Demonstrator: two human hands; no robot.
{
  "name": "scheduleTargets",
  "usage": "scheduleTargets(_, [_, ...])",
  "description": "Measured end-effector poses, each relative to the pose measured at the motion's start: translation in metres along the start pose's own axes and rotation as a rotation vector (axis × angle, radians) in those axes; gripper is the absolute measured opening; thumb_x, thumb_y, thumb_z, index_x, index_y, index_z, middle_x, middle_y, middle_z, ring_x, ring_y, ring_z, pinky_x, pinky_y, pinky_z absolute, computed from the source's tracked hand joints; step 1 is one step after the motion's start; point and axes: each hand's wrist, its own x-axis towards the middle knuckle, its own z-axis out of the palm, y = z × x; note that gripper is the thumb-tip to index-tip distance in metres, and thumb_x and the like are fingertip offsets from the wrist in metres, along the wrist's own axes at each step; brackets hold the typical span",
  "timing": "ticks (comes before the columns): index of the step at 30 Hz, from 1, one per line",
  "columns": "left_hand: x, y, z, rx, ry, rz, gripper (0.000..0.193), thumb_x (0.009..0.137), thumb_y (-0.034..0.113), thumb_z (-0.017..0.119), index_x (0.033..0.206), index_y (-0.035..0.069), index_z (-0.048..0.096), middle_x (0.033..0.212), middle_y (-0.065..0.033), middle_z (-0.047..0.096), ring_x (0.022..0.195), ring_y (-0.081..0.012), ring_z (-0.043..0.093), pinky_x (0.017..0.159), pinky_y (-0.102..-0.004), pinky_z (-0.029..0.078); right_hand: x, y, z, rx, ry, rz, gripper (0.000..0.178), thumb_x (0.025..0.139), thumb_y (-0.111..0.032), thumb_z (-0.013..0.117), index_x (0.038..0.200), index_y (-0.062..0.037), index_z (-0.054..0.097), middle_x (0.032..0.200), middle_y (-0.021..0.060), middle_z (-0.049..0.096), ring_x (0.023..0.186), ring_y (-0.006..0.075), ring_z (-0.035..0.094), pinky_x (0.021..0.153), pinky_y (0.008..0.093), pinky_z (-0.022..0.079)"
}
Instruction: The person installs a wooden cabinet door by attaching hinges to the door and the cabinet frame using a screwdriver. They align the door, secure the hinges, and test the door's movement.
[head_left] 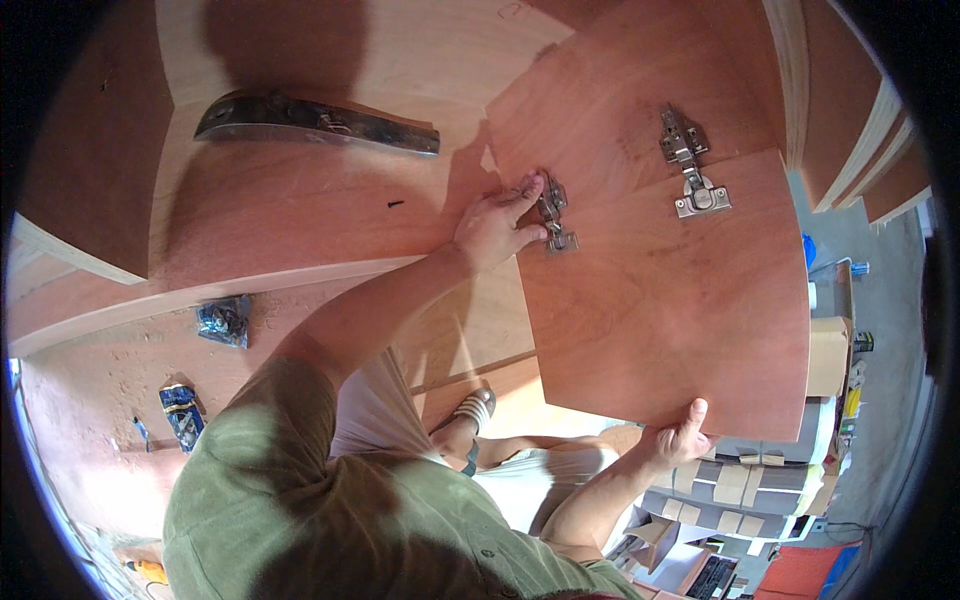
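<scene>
A reddish plywood cabinet door (670, 310) hangs from two metal concealed hinges at its far edge. My left hand (497, 222) is at the left hinge (553, 212), its thumb and fingers closed about the hinge's near side. The right hinge (692, 170) shows fully, joining the door to the plywood panel (610, 110) behind it. My right hand (680, 440) grips the door's near edge at the lower right, thumb on top and fingers hidden beneath.
On the plywood surface lie a long, dark, curved metal tool (320, 124) and a small black screw (395, 204). Below at left are a plastic bag of hardware (224, 320) and a blue packet (182, 415). Cardboard boxes (740, 485) stand at lower right.
</scene>
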Motion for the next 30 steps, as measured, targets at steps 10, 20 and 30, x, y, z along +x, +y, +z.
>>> scheduleTargets(10, [-0.002,0.006,-0.004,-0.038,-0.102,-0.070,0.086,0.080,0.034,0.073,0.148,0.007,0.029,0.150,-0.0139,0.036,0.133,-0.0263,0.043,0.107,-0.0340,0.038,0.000,-0.005,0.003,-0.027,0.005,0.037,0.061,0.083,-0.006,0.070,0.137,-0.0051,0.042,0.126,0.0171,0.054,0.111,0.0287,0.058,0.094,0.0441,0.052])
scheduleTargets(20, [-0.004,0.005,-0.008,-0.047,-0.116,-0.045,0.082,0.085,0.026,0.070,0.151,0.013,0.023,0.155,-0.0147,0.025,0.123,-0.0248,0.054,0.097,-0.0325,0.048,0.004,-0.006,-0.007,0.074,-0.119,0.147,0.049,0.088,-0.007,0.064,0.134,-0.0021,0.047,0.128,0.0155,0.056,0.112,0.0285,0.057,0.097,0.0435,0.049])
scheduleTargets(30, [0.000,-0.010,-0.005,-0.350,-0.113,-0.019,0.065,0.092,0.002,0.056,0.150,0.013,0.028,0.156,-0.0122,0.025,0.100,-0.0132,0.062,0.086,-0.0275,0.052,0.005,-0.005,-0.003,0.060,-0.100,0.117,0.045,0.089,-0.007,0.063,0.131,-0.0015,0.050,0.125,0.0157,0.058,0.109,0.0277,0.058,0.094,0.0426,0.051])
